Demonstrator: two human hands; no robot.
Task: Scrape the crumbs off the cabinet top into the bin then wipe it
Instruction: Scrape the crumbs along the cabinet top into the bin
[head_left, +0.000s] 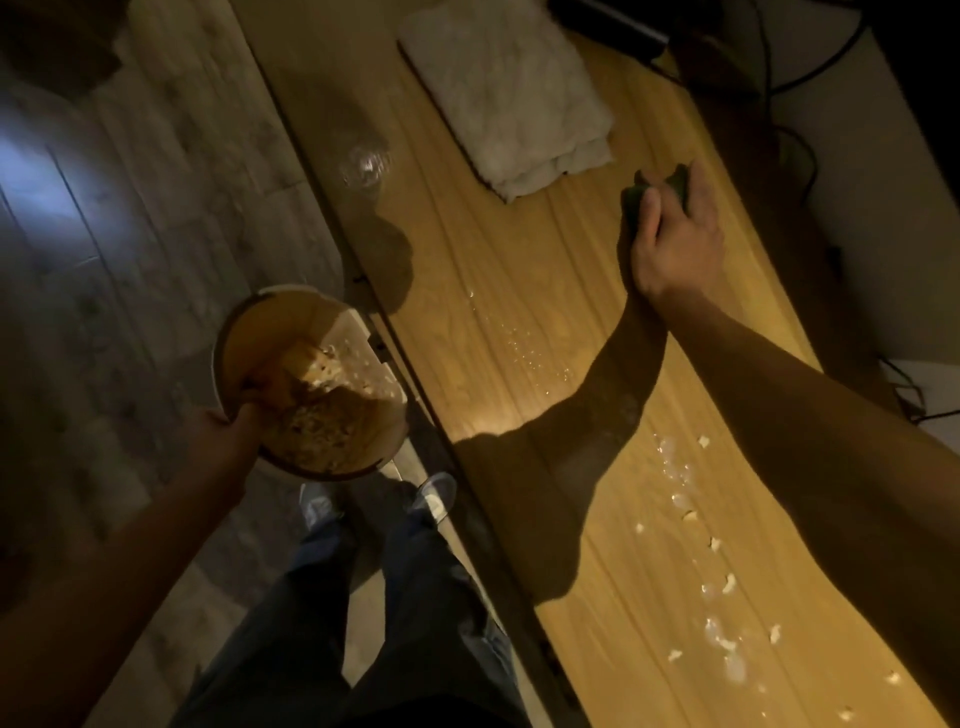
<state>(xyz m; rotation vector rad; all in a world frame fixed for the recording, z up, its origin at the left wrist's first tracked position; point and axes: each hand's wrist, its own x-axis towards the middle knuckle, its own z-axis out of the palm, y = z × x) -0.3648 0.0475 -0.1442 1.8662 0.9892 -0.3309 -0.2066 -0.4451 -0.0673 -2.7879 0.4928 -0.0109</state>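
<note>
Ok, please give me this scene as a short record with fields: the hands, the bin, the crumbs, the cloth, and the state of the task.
left hand: grips the rim of the bin, held off the front edge of the cabinet top
right hand: presses a dark scraper on the top
bin contents: crumbs already inside
crumbs: a trail on the top, nearer the person than the scraper
cloth: folded, white, untouched at the far end
task state: scraping unfinished, wiping not begun

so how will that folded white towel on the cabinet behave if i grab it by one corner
The towel looks soft and fluffy, so it will probably go floppy. It lies in loose folded layers, so lifting one corner would likely unfold it. It seems light and unlikely to slip on the cabinet top.
</note>
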